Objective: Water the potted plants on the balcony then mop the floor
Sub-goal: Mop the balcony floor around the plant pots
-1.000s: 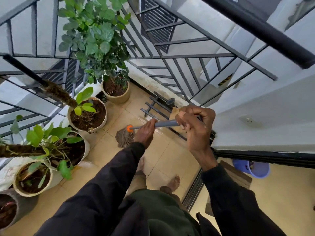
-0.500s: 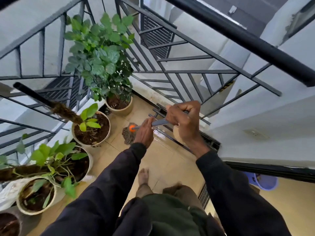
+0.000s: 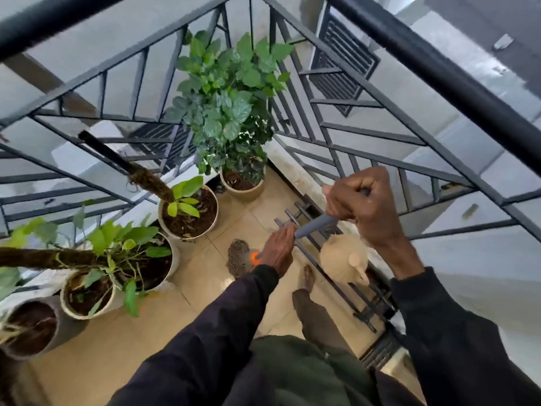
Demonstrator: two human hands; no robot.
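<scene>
Both my hands hold a grey mop handle [image 3: 314, 225] that slants down to the floor. My right hand [image 3: 361, 205] grips its upper end in a fist. My left hand [image 3: 278, 250] grips it lower down, just above the orange collar [image 3: 255, 258]. The brown stringy mop head [image 3: 237, 257] lies on the beige floor tiles [image 3: 202, 276] in front of my bare foot [image 3: 307, 278]. Several potted plants stand along the railing on the left: a tall leafy plant [image 3: 229, 112] in the corner, and a white pot [image 3: 190, 212] with a few light green leaves.
A cream watering can [image 3: 345, 259] sits on the floor by the right railing. A dark metal rack [image 3: 336, 273] lies flat along that side. Black railings [image 3: 380, 148] enclose the narrow balcony. More pots [image 3: 87, 294] crowd the left edge.
The mop head has slid back from near the corner pot toward my foot. My view has tilted, bringing the corner plant to the middle and revealing the watering can.
</scene>
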